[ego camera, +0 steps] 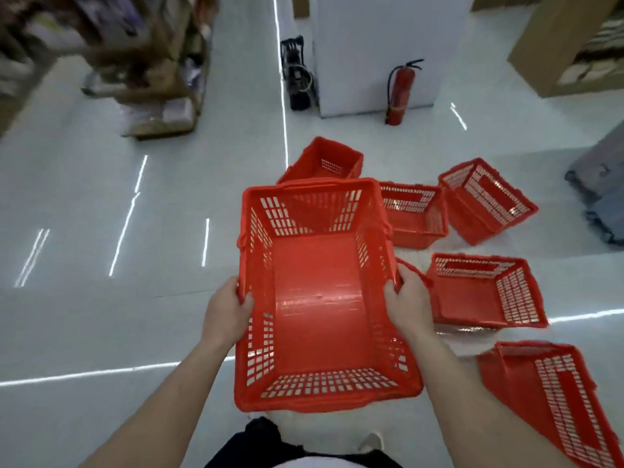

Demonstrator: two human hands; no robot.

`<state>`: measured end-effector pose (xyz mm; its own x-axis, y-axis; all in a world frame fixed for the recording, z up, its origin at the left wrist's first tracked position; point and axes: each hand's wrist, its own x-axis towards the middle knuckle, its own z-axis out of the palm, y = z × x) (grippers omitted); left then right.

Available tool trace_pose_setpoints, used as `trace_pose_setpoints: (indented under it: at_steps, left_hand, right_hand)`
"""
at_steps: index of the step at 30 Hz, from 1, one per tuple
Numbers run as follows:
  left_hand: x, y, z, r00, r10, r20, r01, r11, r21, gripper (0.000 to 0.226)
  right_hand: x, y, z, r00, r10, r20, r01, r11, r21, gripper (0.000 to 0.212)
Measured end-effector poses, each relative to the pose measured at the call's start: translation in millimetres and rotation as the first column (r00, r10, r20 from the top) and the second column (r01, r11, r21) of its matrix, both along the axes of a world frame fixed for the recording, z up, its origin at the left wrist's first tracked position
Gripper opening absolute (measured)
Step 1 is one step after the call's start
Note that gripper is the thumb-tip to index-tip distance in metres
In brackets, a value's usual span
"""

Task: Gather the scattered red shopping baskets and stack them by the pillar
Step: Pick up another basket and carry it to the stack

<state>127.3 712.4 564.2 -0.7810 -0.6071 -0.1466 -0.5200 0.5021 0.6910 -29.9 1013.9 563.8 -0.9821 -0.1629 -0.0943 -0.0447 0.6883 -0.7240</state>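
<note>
Both hands, left hand [228, 312] and right hand [407, 304], grip the held basket's [317, 298] side rims. Five loose baskets [479, 292] litter the floor [101, 315] before the pillar [374, 45], a fire extinguisher [400, 92] against it.

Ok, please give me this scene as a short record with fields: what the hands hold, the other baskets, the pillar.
held: red basket, empty, opening up
left hand: grips its left rim
right hand: grips its right rim
baskets on floor: five, scattered right of the held one, several tipped on their sides
pillar: white, ahead, no stack beside it yet
beside pillar: fire extinguisher
</note>
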Motion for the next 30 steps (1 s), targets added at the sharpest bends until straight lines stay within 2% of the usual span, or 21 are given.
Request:
trace_pose_setpoints:
  at_steps: [2, 4, 7, 13, 24, 30]
  left_hand:
    - [8.5, -43.5, 5.1, 0.998, 0.064, -0.026, -0.064, 0.998, 0.026, 0.012]
    - [11.9, -89.0, 9.4, 0.995, 0.088, -0.051, -0.087, 0.996, 0.018, 0.009]
    - [10.0, -156.5, 18.4, 0.993, 0.090, -0.072, -0.087, 0.995, 0.053, 0.006]
    - [-24.3, -266.8, 30.5, 0.996, 0.039, -0.081, -0.033, 0.996, 0.081, 0.014]
    - [-207.3, -339.9, 38.1, 0.986, -0.130, -0.103, 0.136, 0.989, 0.056, 0.022]
    - [-330.0, -351.8, 36.5, 0.972, -0.232, -0.019, 0.232, 0.973, -0.021, 0.024]
  right_hand:
    - [-7.3, -51.7, 6.8, 0.999, 0.045, -0.002, -0.045, 0.999, 0.004, 0.023]
    - [-14.3, -102.4, 12.7, 0.996, 0.082, -0.021, -0.082, 0.996, 0.024, 0.025]
    - [-24.9, -174.1, 23.2, 0.993, 0.107, -0.049, -0.106, 0.994, 0.034, 0.032]
    - [-41.8, -268.9, 40.6, 0.990, 0.077, -0.115, -0.075, 0.997, 0.017, 0.026]
    - [-166.4, -312.9, 41.1, 0.989, -0.116, -0.092, 0.114, 0.993, -0.029, 0.029]
    - [-262.9, -314.9, 25.3, 0.981, -0.195, -0.002, 0.195, 0.979, -0.057, 0.034]
